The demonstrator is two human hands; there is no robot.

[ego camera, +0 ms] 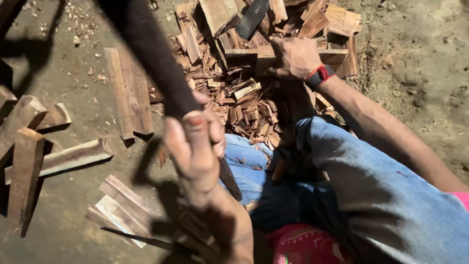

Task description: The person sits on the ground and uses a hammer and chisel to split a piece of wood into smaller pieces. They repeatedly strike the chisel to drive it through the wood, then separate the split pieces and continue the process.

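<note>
The left hand (198,146) has its grip closed tight around a dark tool handle (156,63), fingers wrapped over it and the thumb on top; the handle rises up and away towards the top left of the view, and its head is out of sight. The right hand (295,58), with a red and black wristband (320,76) at the wrist, presses down with curled fingers on a pale wooden block (254,56), which lies flat across a heap of reddish wood chips (244,105) on the dirt floor (415,73). The person's knees, in blue jeans (371,195), sit just below the heap. Left of the heap lie two long flat boards (128,95) side by side, and farther left several rough-cut wooden pieces (29,146) are scattered well apart from the block
</note>
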